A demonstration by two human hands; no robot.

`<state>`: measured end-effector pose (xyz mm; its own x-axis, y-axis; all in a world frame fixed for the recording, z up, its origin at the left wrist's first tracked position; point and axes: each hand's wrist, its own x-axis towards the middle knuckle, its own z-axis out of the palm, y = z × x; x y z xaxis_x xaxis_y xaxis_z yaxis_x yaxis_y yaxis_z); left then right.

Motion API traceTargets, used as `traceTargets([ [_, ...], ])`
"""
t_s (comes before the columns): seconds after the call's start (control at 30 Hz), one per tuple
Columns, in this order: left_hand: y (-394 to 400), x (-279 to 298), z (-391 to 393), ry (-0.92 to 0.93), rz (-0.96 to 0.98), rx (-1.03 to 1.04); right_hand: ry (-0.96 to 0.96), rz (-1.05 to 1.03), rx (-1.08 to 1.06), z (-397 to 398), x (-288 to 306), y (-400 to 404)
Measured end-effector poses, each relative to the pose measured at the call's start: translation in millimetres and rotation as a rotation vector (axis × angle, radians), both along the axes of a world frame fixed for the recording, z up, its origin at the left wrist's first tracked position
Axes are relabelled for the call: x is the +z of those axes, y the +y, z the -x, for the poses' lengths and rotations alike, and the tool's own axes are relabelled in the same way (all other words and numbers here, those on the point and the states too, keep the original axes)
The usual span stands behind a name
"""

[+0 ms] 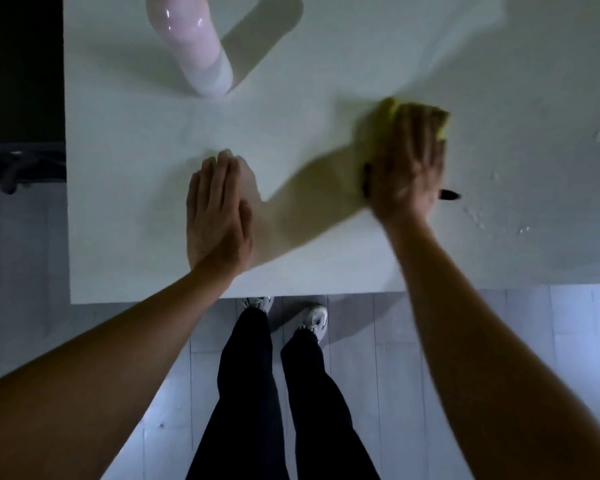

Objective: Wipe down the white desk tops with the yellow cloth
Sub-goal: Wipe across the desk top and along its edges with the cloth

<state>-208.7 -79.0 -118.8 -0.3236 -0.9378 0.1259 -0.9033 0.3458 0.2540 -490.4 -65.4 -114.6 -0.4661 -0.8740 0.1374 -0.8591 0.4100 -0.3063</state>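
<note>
Wiping the table, mid-stroke.
Right hand [407,161] presses the cloth [442,128] flat, grip loose; left hand [219,209] rests open. Best lift the pen [449,194] beneath the wrist first.

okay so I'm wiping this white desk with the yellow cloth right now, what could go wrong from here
1. A black pen lies partly under your right hand, which presses the yellow cloth; a sweep could knock it off the desk.
2. The tall pink bottle stands upright at the far left; a wide stroke might tip it.
3. Droplets at the right could smear if missed.
</note>
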Motion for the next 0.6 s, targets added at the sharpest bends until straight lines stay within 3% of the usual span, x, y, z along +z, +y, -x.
traceTargets([
  [0.1, 0.6, -2.3, -0.7, 0.011, 0.007, 0.000, -0.036, -0.026, -0.104, 33.1, 8.9, 31.5],
  [0.2, 0.4, -5.0, -0.9, 0.026, 0.020, -0.002, -0.008, 0.018, -0.167, 2.1, 9.7, 23.1],
  [0.43, -3.9, -4.0, -4.1, 0.046, 0.011, -0.023, -0.178, 0.004, 0.324, -174.3, 15.3, 55.0],
  [0.53, -5.1, -5.8, -4.7, 0.069, 0.033, -0.027, -0.170, 0.032, 0.354, -148.6, 10.1, 62.6],
  [0.6, -1.3, -7.7, -7.8, 0.070, 0.031, -0.037, -0.104, -0.048, 0.225, -111.7, 8.8, 85.2],
])
